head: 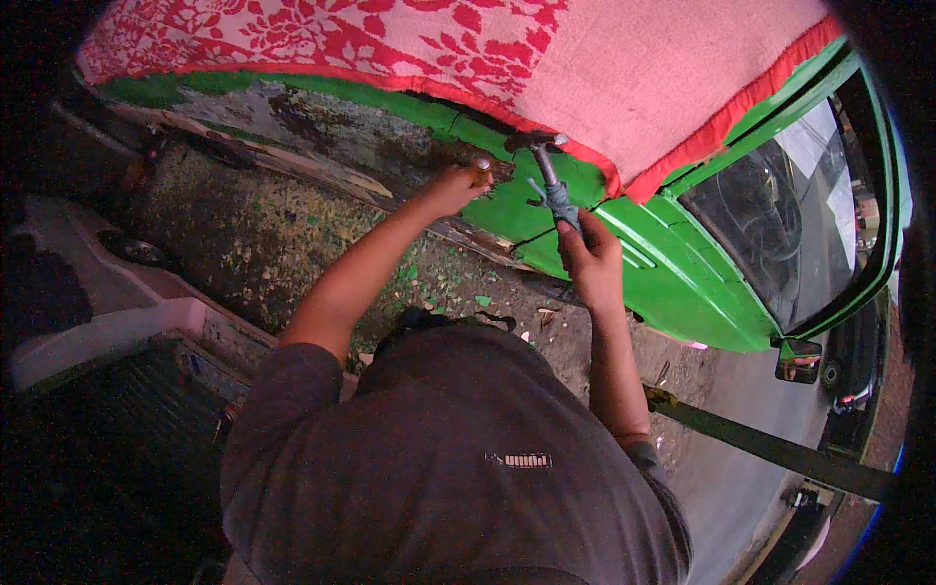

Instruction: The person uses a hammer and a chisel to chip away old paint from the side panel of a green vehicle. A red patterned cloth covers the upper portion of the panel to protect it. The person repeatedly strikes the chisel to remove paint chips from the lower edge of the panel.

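Note:
My right hand grips a hammer by its handle, which is wrapped in grey strips with a loose end sticking out. The hammer's head is raised near the hem of a blanket. To the left, my left hand is closed around a short tool with a round metal head, probably a chisel; my fingers hide its lower end. That hand is against the side of a green vehicle, at the border between green paint and a dark, scraped patch.
A red and pink patterned blanket covers the vehicle's upper part. Paint flakes litter the ground. At right are the cab window, a side mirror and a dark bar. A pale ledge stands at left.

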Tool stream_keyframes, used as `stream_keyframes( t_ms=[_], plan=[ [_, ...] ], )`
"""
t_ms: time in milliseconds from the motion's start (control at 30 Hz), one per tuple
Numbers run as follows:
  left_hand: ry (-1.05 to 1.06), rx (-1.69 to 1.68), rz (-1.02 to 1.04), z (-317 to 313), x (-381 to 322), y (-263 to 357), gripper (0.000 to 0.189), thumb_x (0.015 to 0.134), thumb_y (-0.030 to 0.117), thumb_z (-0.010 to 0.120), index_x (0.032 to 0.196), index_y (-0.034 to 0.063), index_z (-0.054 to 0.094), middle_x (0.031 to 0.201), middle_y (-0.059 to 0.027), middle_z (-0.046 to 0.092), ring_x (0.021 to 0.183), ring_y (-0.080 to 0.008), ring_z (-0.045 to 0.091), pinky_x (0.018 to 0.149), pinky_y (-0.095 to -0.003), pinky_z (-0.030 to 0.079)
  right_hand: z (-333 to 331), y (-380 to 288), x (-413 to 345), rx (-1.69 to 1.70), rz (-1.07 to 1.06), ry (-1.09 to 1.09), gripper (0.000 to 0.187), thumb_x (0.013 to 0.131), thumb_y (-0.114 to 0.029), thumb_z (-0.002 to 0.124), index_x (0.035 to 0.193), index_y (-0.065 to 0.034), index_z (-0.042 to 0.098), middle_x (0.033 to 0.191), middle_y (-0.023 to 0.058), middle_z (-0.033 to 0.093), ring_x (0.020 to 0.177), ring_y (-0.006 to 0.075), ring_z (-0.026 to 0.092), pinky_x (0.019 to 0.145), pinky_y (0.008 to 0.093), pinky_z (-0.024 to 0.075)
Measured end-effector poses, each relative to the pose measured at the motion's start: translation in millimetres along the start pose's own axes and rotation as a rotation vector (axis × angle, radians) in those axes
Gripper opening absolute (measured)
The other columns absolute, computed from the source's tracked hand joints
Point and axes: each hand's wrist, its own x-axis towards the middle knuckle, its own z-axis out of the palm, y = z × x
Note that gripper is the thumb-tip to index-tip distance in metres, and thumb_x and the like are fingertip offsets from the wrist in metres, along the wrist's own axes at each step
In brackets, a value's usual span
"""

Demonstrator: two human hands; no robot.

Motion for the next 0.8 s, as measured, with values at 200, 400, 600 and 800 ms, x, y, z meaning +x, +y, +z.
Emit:
stream_keyframes(
  t_ms=[200, 400, 600, 800],
  plan=[
    [-0.116, 0.119, -0.129, -13, 4, 31, 0.027, 0.088, 0.032, 0.060, 0.104, 0.0102, 0.063, 0.087, -0.0182, 0.067, 0.083, -0.0389, 0.064, 0.072, -0.0452, 0.050, 14, -3, 0, -0.291, -0.110, -0.046, 0.037, 0.089, -0.022, 0.063, 0.114, 0.0040, 0.060, 0.085, 0.0204, 0.067, 0.076, 0.0247, 0.066, 0.071, 0.0356, 0.0490],
    [-0.080, 0.020, -0.074, -6, 1, 19, 0.030, 0.088, 0.033, 0.061, 0.102, 0.0076, 0.062, 0.087, -0.0167, 0.068, 0.081, -0.0360, 0.065, 0.070, -0.0453, 0.049, 10, -9, -5, -0.128, -0.058, 0.016, 0.035, 0.090, -0.021, 0.061, 0.115, 0.0038, 0.060, 0.087, 0.0217, 0.066, 0.078, 0.0230, 0.065, 0.072, 0.0353, 0.0492],
    [-0.162, -0.023, -0.146, -9, 5, 16, 0.035, 0.086, 0.038, 0.063, 0.098, 0.0049, 0.063, 0.085, -0.0148, 0.068, 0.079, -0.0318, 0.066, 0.070, -0.0423, 0.050, 16, -1, -2, -0.333, -0.158, -0.065, 0.033, 0.089, -0.019, 0.062, 0.114, 0.0030, 0.060, 0.086, 0.0247, 0.065, 0.075, 0.0317, 0.066, 0.068, 0.0377, 0.0494],
    [-0.085, -0.103, -0.106, -1, 2, -6, 0.035, 0.084, 0.037, 0.064, 0.094, 0.0029, 0.064, 0.081, -0.0132, 0.068, 0.076, -0.0250, 0.065, 0.071, -0.0378, 0.050, 20, -18, -13, -0.098, -0.066, -0.025, 0.034, 0.088, -0.021, 0.062, 0.113, 0.0024, 0.061, 0.081, 0.0244, 0.065, 0.070, 0.0330, 0.065, 0.066, 0.0392, 0.0493]
  ],
)
